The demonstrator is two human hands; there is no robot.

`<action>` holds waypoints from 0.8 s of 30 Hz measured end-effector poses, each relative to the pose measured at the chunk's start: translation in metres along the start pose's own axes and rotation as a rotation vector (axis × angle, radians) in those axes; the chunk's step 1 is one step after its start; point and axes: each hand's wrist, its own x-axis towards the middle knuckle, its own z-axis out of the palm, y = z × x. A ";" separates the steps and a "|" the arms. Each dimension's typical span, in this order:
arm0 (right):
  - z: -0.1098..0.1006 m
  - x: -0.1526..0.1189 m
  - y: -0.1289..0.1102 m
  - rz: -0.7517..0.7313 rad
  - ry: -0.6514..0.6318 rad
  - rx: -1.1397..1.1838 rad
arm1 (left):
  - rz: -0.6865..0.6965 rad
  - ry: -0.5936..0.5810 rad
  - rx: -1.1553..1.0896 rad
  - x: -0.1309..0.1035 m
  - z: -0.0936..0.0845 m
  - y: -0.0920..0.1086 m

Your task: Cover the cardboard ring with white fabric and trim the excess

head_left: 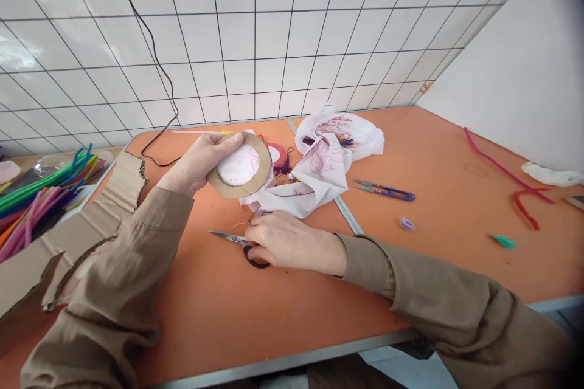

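My left hand [201, 161] grips a flat cardboard ring [264, 165] by its left edge, thumb on top. White fabric with pink lines shows through the ring's opening. Lower down, my right hand [296, 244] has its fingers curled at the black handles of a pair of scissors [232, 236]; the blades point left, low over the table. Part of the handles is hidden by the fingers. Just behind this hand lies a crumpled white cloth [322, 173] with pink drawn lines. A red round object [278, 155] and dark red thread sit beside the ring.
Blue thread snips [387, 191], a small lilac ring [407, 223], a green piece [504, 241] and red pipe cleaners [524, 209] lie at right. A white plastic bag [365, 134] is at the back. Corrugated cardboard [86, 225] and colourful pipe cleaners [41, 200] are at left.
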 end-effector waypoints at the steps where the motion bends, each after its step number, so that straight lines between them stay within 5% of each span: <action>1: 0.000 0.000 0.001 -0.010 0.006 -0.005 | -0.003 -0.004 0.003 0.000 0.000 -0.001; 9: 0.002 -0.003 0.000 -0.093 0.010 -0.143 | -0.015 0.032 0.037 0.000 0.002 0.000; 14: -0.014 -0.004 -0.002 0.061 0.053 0.096 | -0.025 0.036 0.063 -0.001 0.002 -0.002; 17: -0.032 -0.008 0.005 0.228 0.288 0.330 | -0.014 0.024 0.049 0.001 -0.001 -0.005; 21: -0.043 -0.008 0.020 0.259 0.910 0.540 | -0.012 0.020 0.044 0.002 -0.004 -0.008; 24: -0.040 0.000 0.032 0.263 0.977 0.843 | -0.007 0.015 0.041 0.002 -0.003 -0.009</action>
